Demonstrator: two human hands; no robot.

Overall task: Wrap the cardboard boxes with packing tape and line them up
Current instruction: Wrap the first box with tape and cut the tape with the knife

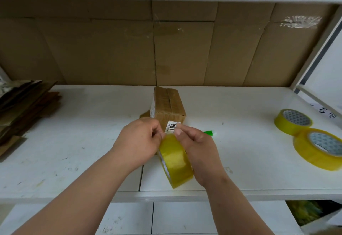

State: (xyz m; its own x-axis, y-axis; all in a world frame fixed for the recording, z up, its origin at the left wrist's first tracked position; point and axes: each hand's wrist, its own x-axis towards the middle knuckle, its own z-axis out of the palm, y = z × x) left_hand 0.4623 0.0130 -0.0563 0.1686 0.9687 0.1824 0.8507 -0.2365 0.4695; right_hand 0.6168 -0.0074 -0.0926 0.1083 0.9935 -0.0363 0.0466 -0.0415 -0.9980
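Note:
A small brown cardboard box (169,105) with tape along its top seam lies in the middle of the white shelf (92,123). Just in front of it I hold a yellow roll of packing tape (174,162) on edge. My right hand (198,148) grips the roll from the right side. My left hand (138,140) pinches the tape's loose end, where a small white label (171,126) printed 108 sticks up between my fingertips.
Two more yellow tape rolls (294,122) (320,148) lie at the right of the shelf. Flattened cardboard pieces (24,109) are stacked at the left. A green object (209,133) peeks out behind my right hand. Large cardboard sheets (166,46) line the back wall.

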